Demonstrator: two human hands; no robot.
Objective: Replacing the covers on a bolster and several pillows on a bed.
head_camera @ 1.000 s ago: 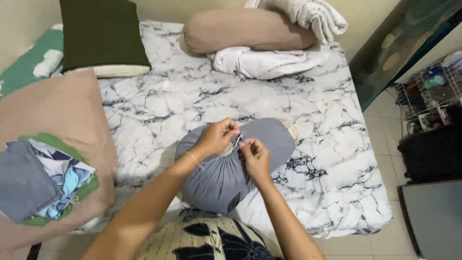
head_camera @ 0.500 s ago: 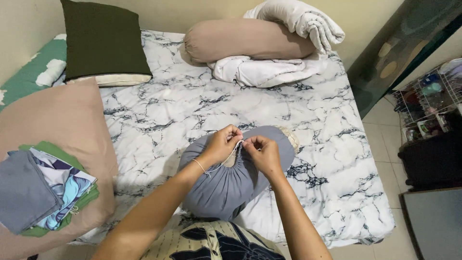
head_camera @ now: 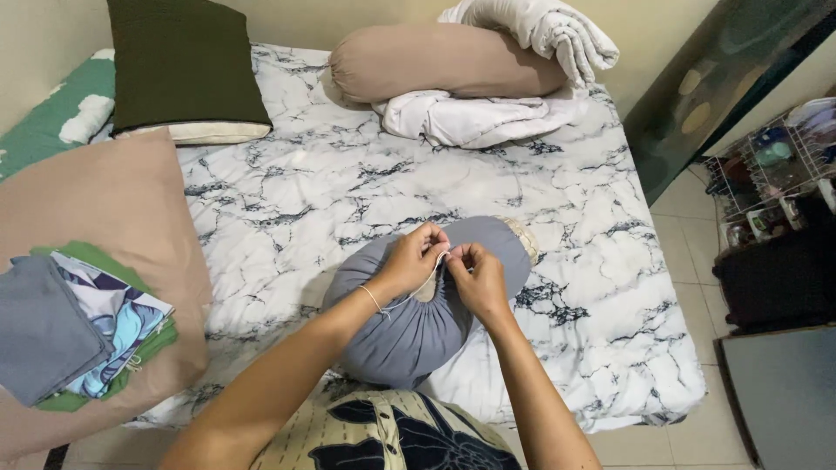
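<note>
Grey bolster [head_camera: 409,335] lies on the bed [head_camera: 348,183], near edge, roughly centre, standing at an angle with its gathered end up toward the camera. Grey cover is on over most of the bolster; at its far end a bit of beige, woven-looking fabric [head_camera: 522,235] shows past the cover.

Left hand [head_camera: 409,259] is closed in a pinch on a thin white drawstring [head_camera: 433,265] at the gathered mouth of the cover. Right hand [head_camera: 477,277] is also closed in a pinch on the same string, just right of the left one; fingertips of both nearly touching. A thin bracelet sits at the left wrist. A small patch of beige inner fabric shows through the opening between the hands.

Progress judgement: cover looks pulled on, mouth is mostly cinched, so what is left seems to be the knot or bow at this end. Cannot tell whether a knot is formed already; the string is too thin to read. Far end state not clear either.

Around: tan bolster [head_camera: 444,59] at the far side of the bed with a rolled white blanket [head_camera: 540,30] on it and crumpled white cloth [head_camera: 475,117] beside. Dark green pillow [head_camera: 183,65] far left. Big tan pillow [head_camera: 96,218] near left, carrying a stack of folded cloths [head_camera: 78,326], grey, patterned blue, green. Wire rack [head_camera: 771,178] of small items on the right, over tile floor.
</note>
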